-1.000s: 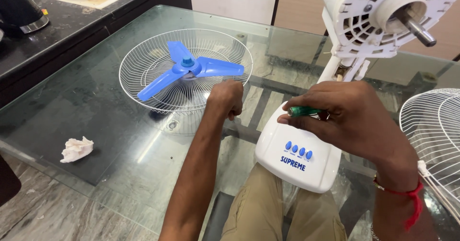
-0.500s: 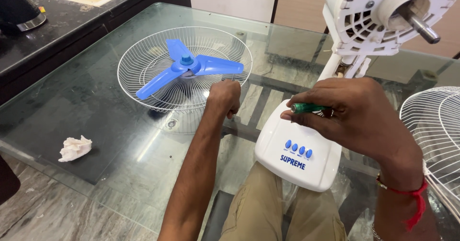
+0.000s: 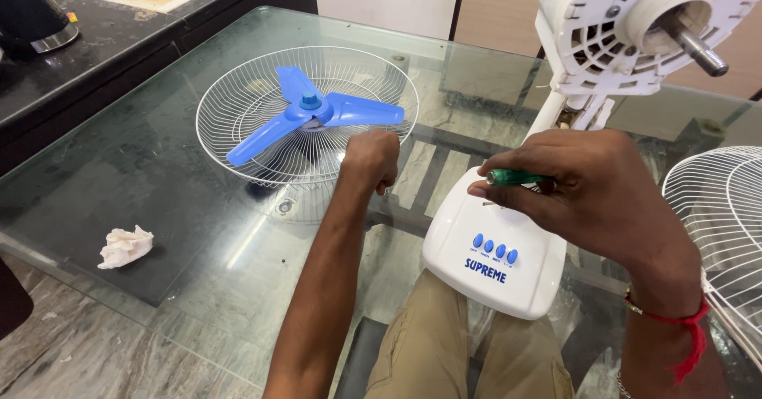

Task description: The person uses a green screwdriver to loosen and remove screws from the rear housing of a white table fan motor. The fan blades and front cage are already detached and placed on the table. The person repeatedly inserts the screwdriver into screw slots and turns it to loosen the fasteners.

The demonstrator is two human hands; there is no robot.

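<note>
A white fan base (image 3: 494, 261) with blue buttons rests near the front edge of a glass table (image 3: 159, 200). Its white motor head (image 3: 627, 26) with a bare metal shaft rises at the top right. My right hand (image 3: 591, 188) is over the base, closed on a green-handled screwdriver (image 3: 512, 177). My left hand (image 3: 370, 159) is a closed fist resting on the glass, beside the rim of a white wire fan guard (image 3: 238, 89). A blue three-blade fan blade (image 3: 305, 117) lies inside that guard.
A second white wire guard (image 3: 718, 232) lies at the right edge. A crumpled white tissue (image 3: 125, 246) sits on the glass at the left. A dark counter (image 3: 71, 65) with a black kettle (image 3: 32, 10) runs along the far left.
The view has shifted slightly. Both hands stay in nearly the same places, the right still on the screwdriver over the base.
</note>
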